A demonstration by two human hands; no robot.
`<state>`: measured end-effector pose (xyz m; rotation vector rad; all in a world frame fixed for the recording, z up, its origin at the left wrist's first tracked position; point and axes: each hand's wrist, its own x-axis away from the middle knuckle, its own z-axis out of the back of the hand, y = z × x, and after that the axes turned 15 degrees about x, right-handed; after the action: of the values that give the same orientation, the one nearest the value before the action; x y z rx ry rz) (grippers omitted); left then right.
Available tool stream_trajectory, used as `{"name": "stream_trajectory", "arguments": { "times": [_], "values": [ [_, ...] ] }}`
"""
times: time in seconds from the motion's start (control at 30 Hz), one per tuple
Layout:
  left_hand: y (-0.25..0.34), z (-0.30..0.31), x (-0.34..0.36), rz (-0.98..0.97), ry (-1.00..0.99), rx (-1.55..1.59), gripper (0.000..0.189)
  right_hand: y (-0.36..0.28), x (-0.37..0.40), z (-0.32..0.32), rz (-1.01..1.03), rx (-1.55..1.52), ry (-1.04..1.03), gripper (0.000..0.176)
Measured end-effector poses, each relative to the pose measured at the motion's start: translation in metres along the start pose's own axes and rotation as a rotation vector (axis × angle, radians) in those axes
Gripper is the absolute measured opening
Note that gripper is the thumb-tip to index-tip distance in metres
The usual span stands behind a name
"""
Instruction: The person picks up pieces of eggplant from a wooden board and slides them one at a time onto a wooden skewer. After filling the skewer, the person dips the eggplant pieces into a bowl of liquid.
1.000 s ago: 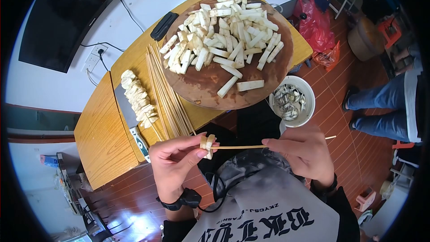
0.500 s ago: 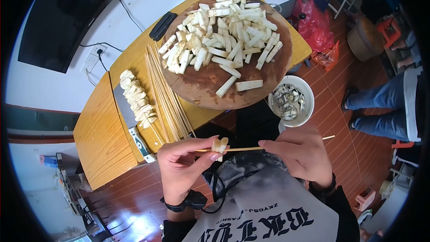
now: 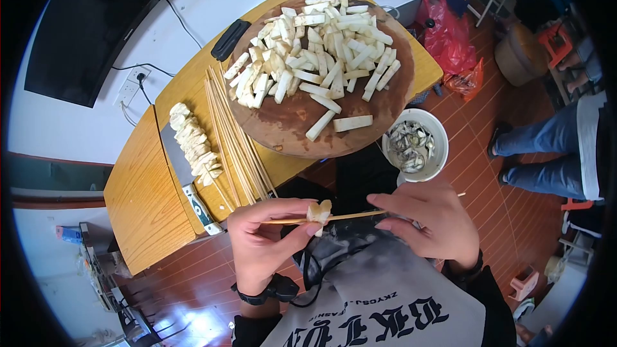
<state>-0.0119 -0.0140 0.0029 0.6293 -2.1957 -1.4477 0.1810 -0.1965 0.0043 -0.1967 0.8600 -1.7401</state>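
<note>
Between the thumb and fingers of my left hand (image 3: 267,228), pale vegetable pieces (image 3: 319,213) are pinched on a bamboo skewer (image 3: 353,215). The skewer's left end sticks out beyond them, over my left fingers. My right hand (image 3: 430,218) is curled loosely around the other part of the skewer. Its thumb and index fingertip are parted, and its remaining fingers are partly hidden. Above my hands, many cut pale sticks (image 3: 321,51) lie heaped on a round wooden board (image 3: 283,132). To the left are loose skewers (image 3: 241,148) and a loaded skewer of pale pieces (image 3: 193,141).
A knife with a patterned handle (image 3: 202,211) lies under the loaded skewer on the yellow wooden table (image 3: 138,186). Right of the board stands a white bucket (image 3: 440,154) with dark and pale scraps. Red plastic bags (image 3: 443,38) and a person's jeans-clad legs (image 3: 540,154) are further right.
The skewer has slid left through the pieces, its left end reaching further past them. My right thumb and index finger have spread apart. The view has shifted slightly.
</note>
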Motion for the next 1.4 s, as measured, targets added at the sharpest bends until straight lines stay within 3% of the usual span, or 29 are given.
{"name": "stream_trajectory", "arguments": {
  "times": [0.2,0.5,0.8,1.07,1.27,1.4],
  "values": [
    [0.007,0.008,-0.002,-0.078,0.142,0.105,0.037,0.028,0.016,0.012,-0.071,-0.045,0.006,0.02],
    [-0.01,0.003,-0.004,-0.02,0.128,0.35,0.023,0.021,0.013,0.007,-0.093,-0.058,0.029,0.021],
    [-0.011,-0.004,-0.005,-0.051,0.202,0.313,0.017,0.02,0.012,0.005,-0.083,-0.05,0.052,0.023],
    [-0.021,-0.019,-0.001,0.041,0.129,0.326,0.022,0.012,0.008,0.0,-0.07,-0.094,0.008,0.026],
    [-0.035,-0.028,-0.003,0.033,0.027,0.302,0.026,0.001,0.003,-0.012,-0.06,-0.07,0.112,0.022],
    [-0.038,-0.036,-0.007,0.013,-0.048,0.238,0.026,-0.011,0.0,-0.015,-0.176,-0.117,0.107,0.02]
  ]
}}
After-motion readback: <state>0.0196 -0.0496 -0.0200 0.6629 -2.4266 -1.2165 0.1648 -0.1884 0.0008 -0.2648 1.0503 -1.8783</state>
